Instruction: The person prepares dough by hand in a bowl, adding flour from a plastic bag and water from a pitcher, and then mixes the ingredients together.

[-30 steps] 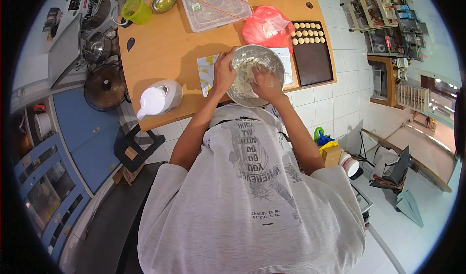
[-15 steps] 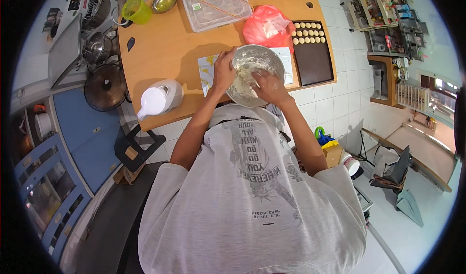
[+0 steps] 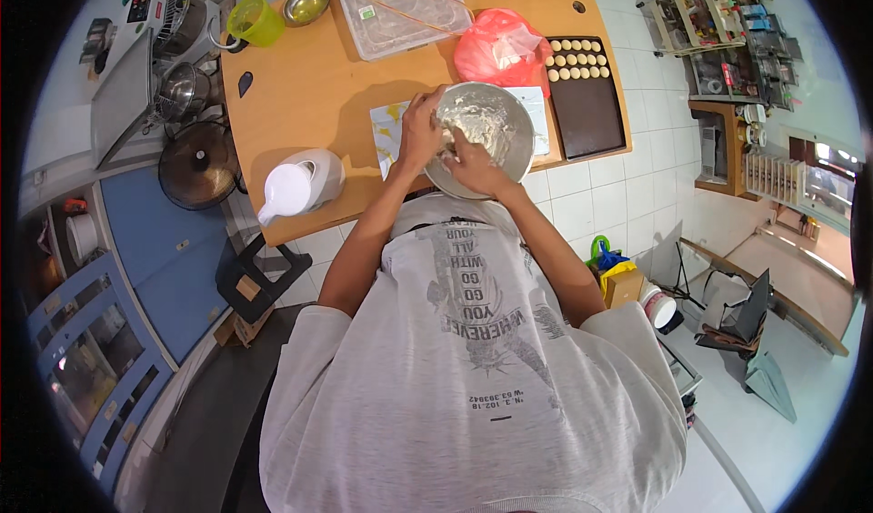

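A metal mixing bowl (image 3: pixel 516 140) tilts toward me at the table's near edge, with pale, crumbly dough (image 3: pixel 491 122) stuck to its inside. My left hand (image 3: pixel 419 134) is closed over its left rim, the fingers hooked inside. Reaching in from the near side, my right hand (image 3: pixel 473 167) has its fingers down in the dough by the left wall; they look bent around it, though their tips are partly hidden. Right of the bowl lies a dark baking tray (image 3: pixel 587 126) with rows of small round dough balls (image 3: pixel 577 60) at its far end.
Behind the bowl sits a red plastic bag (image 3: pixel 496 45), near a clear plastic container lid (image 3: pixel 400 22). A white jug (image 3: pixel 300 184) stands at the table's left front. Farther back are a yellow-green cup (image 3: pixel 255 20) and a metal bowl of yellow liquid (image 3: pixel 307 4). A black pan lid (image 3: pixel 200 158) is left of the table.
My right hand has moved left across the bowl, from the middle toward the left wall, uncovering dough on the right. My left hand keeps its hold on the rim.
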The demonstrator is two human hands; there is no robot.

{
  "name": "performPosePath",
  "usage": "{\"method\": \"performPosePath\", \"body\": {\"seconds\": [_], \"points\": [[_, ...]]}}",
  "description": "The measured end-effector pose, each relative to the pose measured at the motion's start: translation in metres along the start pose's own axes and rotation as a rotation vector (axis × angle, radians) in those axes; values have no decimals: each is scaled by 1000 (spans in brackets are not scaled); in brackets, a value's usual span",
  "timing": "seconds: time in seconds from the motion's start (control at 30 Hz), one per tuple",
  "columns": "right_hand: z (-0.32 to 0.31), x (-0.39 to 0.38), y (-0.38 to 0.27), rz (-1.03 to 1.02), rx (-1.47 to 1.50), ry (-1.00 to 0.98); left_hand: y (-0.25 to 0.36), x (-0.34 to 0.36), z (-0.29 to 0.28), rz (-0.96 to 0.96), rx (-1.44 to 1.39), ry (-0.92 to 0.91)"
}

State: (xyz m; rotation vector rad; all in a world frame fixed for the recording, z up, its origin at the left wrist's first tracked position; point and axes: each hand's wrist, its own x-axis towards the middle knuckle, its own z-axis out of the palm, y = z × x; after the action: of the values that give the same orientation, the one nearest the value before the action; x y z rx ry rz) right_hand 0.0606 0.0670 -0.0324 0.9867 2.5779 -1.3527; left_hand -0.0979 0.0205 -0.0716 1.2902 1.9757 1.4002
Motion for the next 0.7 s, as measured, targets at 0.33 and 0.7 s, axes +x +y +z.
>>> {"method": "performPosePath", "body": {"seconds": [0.33,0.7], "points": [[-8,-2,53,-111,-540,227,-3,2,0,-28,-12,-7],[-11,-20,20,-124,-291,-279,-6,9,-10,-12,-18,-86]]}}
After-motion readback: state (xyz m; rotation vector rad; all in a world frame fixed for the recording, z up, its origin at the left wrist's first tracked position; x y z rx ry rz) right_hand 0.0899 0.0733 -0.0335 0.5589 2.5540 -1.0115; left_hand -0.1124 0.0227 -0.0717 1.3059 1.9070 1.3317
